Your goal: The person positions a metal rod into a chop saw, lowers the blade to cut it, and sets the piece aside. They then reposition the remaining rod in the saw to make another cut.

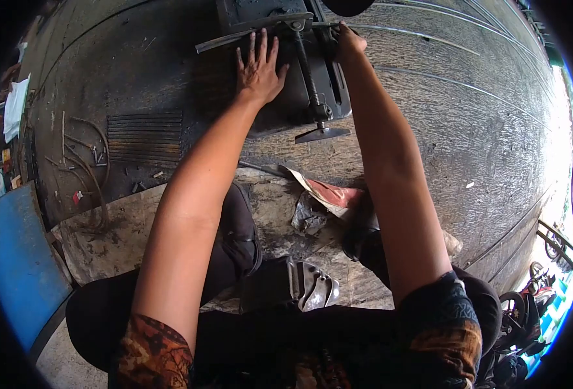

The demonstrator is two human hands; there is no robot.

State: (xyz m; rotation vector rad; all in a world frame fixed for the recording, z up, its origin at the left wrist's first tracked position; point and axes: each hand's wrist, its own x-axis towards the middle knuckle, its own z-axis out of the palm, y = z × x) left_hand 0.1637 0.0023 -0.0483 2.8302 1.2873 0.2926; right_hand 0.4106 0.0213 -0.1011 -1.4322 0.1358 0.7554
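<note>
A dark metal machine (325, 84) with a long threaded screw (307, 68) and a round handwheel (322, 135) stands on the floor at top centre. A thin metal bar (222, 43) lies across its clamp. My left hand (258, 71) rests flat on the machine's dark surface, fingers spread, its fingertips just at the bar. At the right of the clamp, my right hand (350, 42) has its fingers closed around the bar, partly hidden by the machine and wrist.
A row of dark rods (145, 139) and curved hoses (82, 152) lie at left. Long metal rods (429, 35) stretch to the upper right. A red-and-white sheet (328, 194) and a metal part (315, 285) are near the legs. A blue panel (21, 259) is at far left.
</note>
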